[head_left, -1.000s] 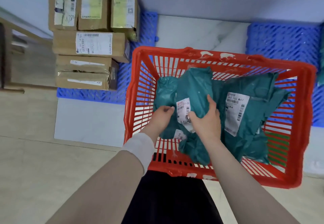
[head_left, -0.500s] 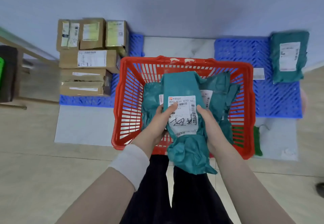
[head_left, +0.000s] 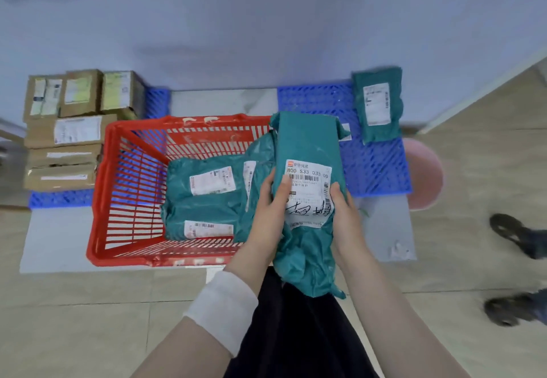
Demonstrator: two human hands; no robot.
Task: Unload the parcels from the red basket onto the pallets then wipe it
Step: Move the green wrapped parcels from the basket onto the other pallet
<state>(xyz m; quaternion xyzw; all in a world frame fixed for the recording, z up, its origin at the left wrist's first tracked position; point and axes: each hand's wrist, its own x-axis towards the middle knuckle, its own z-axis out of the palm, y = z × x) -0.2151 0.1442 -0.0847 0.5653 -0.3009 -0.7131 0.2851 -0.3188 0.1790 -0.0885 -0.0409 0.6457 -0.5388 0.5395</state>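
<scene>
What the person wore
Wide white fabric cuff point(head_left: 223, 309) sat above the left hand point(head_left: 270, 203), plus a loose black cloth garment point(head_left: 299, 336) lower down.

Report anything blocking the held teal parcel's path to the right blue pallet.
Nothing visible. The held teal plastic-bag parcel is out of the red plastic basket; the blue plastic pallet has bare near slats, another teal parcel on its far corner.

The floor point(head_left: 88, 318) carries the basket point(head_left: 124, 259), the left pallet point(head_left: 59, 198), the right pallet point(head_left: 376, 164), and a bucket point(head_left: 426, 170) far right.
</scene>
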